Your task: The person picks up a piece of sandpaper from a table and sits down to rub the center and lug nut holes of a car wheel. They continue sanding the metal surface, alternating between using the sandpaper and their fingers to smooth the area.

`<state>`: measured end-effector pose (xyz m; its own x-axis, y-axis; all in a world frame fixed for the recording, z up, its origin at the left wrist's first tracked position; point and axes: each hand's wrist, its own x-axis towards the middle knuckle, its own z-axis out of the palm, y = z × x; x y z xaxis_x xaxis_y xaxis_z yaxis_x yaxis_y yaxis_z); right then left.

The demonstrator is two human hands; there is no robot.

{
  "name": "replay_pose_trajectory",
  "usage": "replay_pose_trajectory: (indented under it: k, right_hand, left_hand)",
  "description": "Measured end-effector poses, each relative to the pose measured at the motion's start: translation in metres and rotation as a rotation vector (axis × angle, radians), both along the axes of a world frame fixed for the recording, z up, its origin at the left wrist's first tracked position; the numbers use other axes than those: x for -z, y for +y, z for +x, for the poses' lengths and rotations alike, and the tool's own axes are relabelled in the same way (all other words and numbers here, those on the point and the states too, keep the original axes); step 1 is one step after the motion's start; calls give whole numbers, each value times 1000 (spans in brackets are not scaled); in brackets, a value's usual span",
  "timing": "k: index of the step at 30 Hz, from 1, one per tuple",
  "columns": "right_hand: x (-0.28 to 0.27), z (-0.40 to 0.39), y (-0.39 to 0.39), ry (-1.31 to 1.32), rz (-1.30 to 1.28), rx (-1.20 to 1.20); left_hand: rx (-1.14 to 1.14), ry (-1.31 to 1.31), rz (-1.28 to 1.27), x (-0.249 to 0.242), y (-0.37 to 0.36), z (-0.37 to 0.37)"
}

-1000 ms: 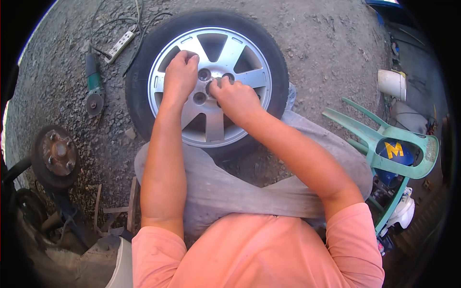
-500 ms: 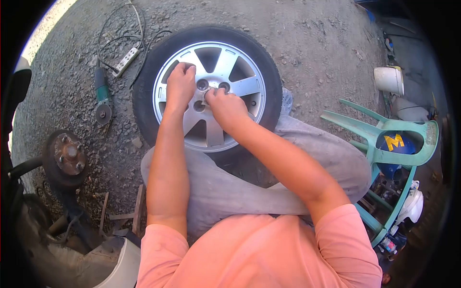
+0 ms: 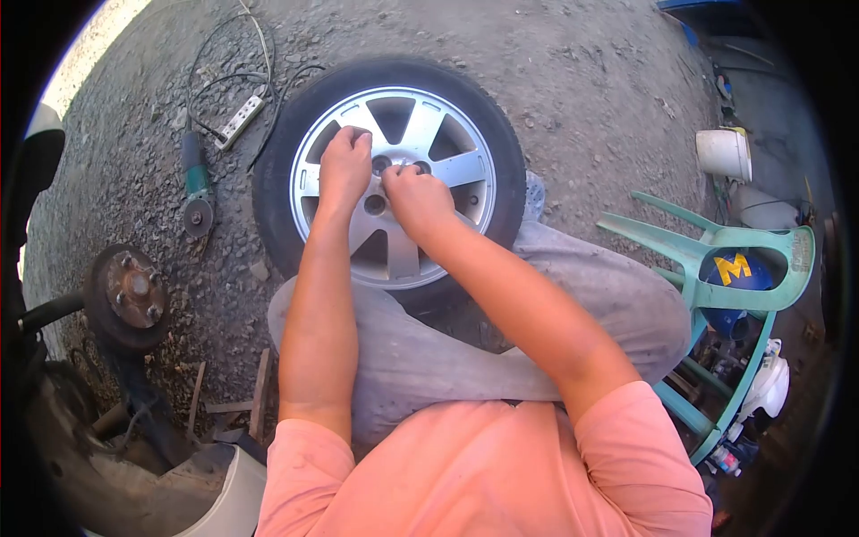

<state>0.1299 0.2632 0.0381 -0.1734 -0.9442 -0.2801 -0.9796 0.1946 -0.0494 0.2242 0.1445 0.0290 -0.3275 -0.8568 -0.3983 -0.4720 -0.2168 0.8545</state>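
Note:
A car wheel lies flat on the ground before me, a black tire (image 3: pixel 277 215) around a silver alloy rim (image 3: pixel 463 168). My left hand (image 3: pixel 345 170) is closed over the rim's upper left, beside the hub, its fingertips turned away from view. My right hand (image 3: pixel 417 199) has its fingers pinched together at the hub's middle, next to the lug holes (image 3: pixel 375 205). Whatever either hand may hold is hidden behind the fingers.
An angle grinder (image 3: pixel 197 183) and a white power strip (image 3: pixel 240 121) lie on gravel at left. Below them is a rusty wheel hub with studs (image 3: pixel 134 286). A green plastic chair (image 3: pixel 698 246), a blue helmet-like object (image 3: pixel 738 270) and a white bucket (image 3: pixel 724 153) are at right.
My right hand has shifted slightly up and left over the hub. My left hand has moved a little right and down, still closed. The whole view has shifted slightly.

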Motion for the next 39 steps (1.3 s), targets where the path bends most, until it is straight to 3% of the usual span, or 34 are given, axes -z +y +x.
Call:
replay_pose_trajectory:
  k: [7, 10, 13, 19, 25, 28, 39]
  right_hand:
    - [-13, -5, 10, -24, -25, -22]
    - [-15, -12, -5, -79, 81, -21]
    - [-25, -12, 6, 5, 53, -131]
    - [-21, -21, 13, -42, -62, -179]
    - [-10, -16, 1, -24, 16, -172]
    - [0, -11, -2, 151, -93, -222]
    - [-13, -22, 1, -22, -48, -243]
  left_hand:
    - [-7, -2, 4, -3, -3, 0]
    - [7, 19, -8, -4, -5, -1]
    - [13, -5, -1, -8, -4, -1]
    - [20, 5, 21, -4, -3, -2]
    - [16, 43, 5, -6, 1, 0]
    - [-2, 41, 6, -3, -2, -1]
    - [-39, 37, 9, 2, -6, 0]
